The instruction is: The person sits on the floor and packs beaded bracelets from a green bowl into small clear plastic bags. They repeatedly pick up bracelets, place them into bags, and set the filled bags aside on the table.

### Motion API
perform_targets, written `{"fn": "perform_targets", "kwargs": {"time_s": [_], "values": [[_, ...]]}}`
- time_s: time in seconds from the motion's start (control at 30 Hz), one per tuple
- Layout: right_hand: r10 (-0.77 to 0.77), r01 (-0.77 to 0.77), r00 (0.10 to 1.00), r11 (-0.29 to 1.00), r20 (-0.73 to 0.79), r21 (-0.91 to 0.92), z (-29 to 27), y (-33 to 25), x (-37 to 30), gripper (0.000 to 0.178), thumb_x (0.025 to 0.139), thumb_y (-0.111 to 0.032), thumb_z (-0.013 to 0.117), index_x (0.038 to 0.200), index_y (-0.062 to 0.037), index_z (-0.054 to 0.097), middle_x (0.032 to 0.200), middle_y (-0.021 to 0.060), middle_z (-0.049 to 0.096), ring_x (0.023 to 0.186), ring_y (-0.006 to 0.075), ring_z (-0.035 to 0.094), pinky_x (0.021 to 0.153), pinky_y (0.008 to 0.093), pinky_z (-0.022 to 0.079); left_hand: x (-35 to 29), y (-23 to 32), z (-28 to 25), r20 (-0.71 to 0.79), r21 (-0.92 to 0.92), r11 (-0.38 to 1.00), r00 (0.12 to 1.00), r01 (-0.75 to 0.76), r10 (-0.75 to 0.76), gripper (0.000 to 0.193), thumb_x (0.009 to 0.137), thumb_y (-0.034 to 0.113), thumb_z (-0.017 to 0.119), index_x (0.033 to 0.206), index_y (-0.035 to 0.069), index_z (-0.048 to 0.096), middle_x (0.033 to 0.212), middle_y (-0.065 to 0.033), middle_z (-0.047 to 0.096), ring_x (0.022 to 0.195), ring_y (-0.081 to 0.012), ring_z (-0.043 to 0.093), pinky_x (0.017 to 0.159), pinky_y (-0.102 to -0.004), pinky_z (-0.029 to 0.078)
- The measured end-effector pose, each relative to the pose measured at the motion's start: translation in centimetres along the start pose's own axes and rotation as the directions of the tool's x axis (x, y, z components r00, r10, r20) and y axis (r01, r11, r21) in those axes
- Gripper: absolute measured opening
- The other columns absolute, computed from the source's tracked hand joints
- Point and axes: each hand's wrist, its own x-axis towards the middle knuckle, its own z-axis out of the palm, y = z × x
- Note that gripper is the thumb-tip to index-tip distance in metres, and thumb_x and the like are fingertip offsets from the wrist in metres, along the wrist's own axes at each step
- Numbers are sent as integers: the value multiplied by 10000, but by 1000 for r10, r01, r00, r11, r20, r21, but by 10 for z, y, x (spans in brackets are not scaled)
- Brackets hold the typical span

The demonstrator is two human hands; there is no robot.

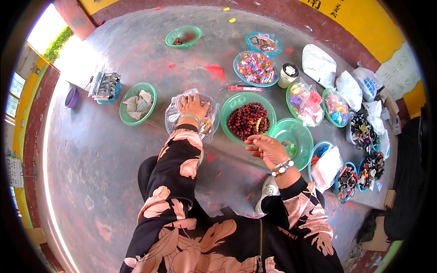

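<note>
My left hand (193,108) lies palm down, fingers spread, on clear plastic packets in a bowl (170,123). A bracelet circles that wrist. My right hand (269,150) hovers by the near rim of a green bowl (226,128), its fingers loosely bent and slightly apart, with nothing visible in them. Dark red bead strings (246,119) fill that bowl, with some pale yellow beads among them. Right of it, another green bowl (306,136) holds a small item I cannot make out. White and coloured beads show on my right wrist.
On the grey floor stand a green bowl of grey cloth-like pieces (139,103), a bowl of colourful small pieces (256,67), a lidded cup (287,75) and a red marker-like stick (244,88). White bags (318,65) and several filled bowls crowd the right. A purple bowl (71,98) sits far left.
</note>
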Motion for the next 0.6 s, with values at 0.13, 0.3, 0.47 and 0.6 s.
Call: {"fn": "perform_targets", "kwargs": {"time_s": [0.13, 0.3, 0.47, 0.6], "values": [[-12, 12, 1000, 1000, 13, -23, 2, -1, -2, 200, 890, -178, 541, 1046, -61, 584, 1037, 69, 629, 904, 175, 613, 716, 253, 468, 3, -7, 2, 11, -34, 999, 1000, 3, -2, 744, 814, 531, 476, 1404, 122, 282, 1469, -147, 225, 1377, -336, 109, 1110, -460, 57], [0, 0, 1000, 999, 20, -34, 4, -2, -6, 207, 894, -189, 541, 1051, -60, 583, 1029, 68, 633, 896, 171, 613, 733, 265, 468, 11, -10, -4, 85, -1, 1000, 996, 21, -21, 752, 823, 560, 445, 1415, 134, 260, 1477, -146, 198, 1381, -331, 91, 1112, -450, 59], [-23, 24, 999, 1000, 30, -10, -4, 1, -7, 210, 895, -199, 546, 1047, -60, 587, 1026, 72, 635, 891, 163, 612, 732, 263, 470, 11, 3, -21, -110, -12, 1000, 994, 24, -25, 743, 852, 556, 407, 1422, 110, 234, 1477, -165, 184, 1385, -320, 67, 1118, -425, 52], [-10, 10, 999, 1000, 38, -17, 6, -3, -10, 204, 898, -198, 543, 1040, -60, 590, 1020, 71, 635, 876, 156, 613, 724, 258, 472, 4, -23, -14, -81, 16, 992, 989, 127, -125, 731, 860, 582, 366, 1398, 93, 292, 1464, -184, 207, 1375, -334, 112, 1111, -431, 85]]}}
